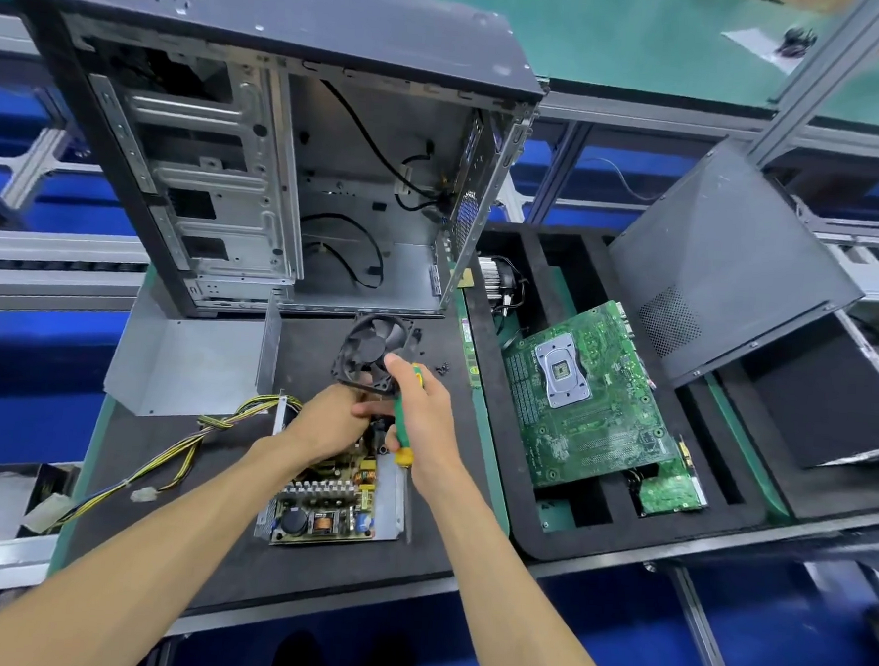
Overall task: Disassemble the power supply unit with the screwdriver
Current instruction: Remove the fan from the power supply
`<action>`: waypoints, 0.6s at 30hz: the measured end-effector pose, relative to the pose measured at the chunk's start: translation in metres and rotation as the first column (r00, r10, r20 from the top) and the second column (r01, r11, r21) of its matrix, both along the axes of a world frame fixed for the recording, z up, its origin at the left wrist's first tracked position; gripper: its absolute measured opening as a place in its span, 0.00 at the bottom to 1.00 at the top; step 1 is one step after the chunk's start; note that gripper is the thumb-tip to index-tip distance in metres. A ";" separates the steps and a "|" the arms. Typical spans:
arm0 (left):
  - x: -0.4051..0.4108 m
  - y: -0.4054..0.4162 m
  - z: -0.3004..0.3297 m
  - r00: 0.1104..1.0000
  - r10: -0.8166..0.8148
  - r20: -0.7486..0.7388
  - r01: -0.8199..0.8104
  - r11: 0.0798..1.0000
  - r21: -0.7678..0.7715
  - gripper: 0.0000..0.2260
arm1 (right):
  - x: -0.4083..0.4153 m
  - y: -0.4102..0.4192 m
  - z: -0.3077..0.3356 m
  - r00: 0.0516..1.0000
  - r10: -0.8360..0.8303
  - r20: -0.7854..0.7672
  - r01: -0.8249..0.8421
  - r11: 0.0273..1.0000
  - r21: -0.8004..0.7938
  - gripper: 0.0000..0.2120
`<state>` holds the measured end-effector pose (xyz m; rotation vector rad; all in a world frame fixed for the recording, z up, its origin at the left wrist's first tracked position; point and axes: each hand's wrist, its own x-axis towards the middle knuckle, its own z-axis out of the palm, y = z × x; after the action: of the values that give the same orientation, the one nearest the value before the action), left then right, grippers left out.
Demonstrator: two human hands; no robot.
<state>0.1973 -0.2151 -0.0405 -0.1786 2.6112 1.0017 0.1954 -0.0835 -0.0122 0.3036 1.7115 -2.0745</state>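
Black bench mat (238, 567) by a gutted PC case (263, 157), and the power supply unit (334, 501) sits near the front edge with its cover off, board exposed. Fan (369, 354) looks freed, left hand (326, 421) curled round its lower edge. Right hand (424, 419) wraps the screwdriver (403, 433). I'd guess pulling the board is what's left.
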 end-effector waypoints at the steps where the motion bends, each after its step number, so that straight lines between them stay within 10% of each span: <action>1: 0.000 0.000 -0.001 1.000 0.003 -0.003 -0.003 1.000 -0.011 0.11 | 0.000 0.001 0.001 1.000 -0.001 -0.001 0.001 1.000 -0.003 0.19; 10: -0.005 -0.009 0.016 0.960 0.245 -0.134 -0.219 0.959 0.178 0.11 | -0.006 0.024 0.009 0.995 -0.078 -0.063 0.062 0.972 -0.226 0.13; 18: -0.007 -0.027 0.049 0.842 0.538 -0.025 -0.433 0.704 0.563 0.10 | -0.020 0.044 0.016 0.981 -0.185 -0.052 0.170 0.963 -0.207 0.14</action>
<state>0.1904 -0.2422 0.0081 -0.6948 2.3484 1.9911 0.1753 -0.0397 0.0043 0.3337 1.5450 -2.3946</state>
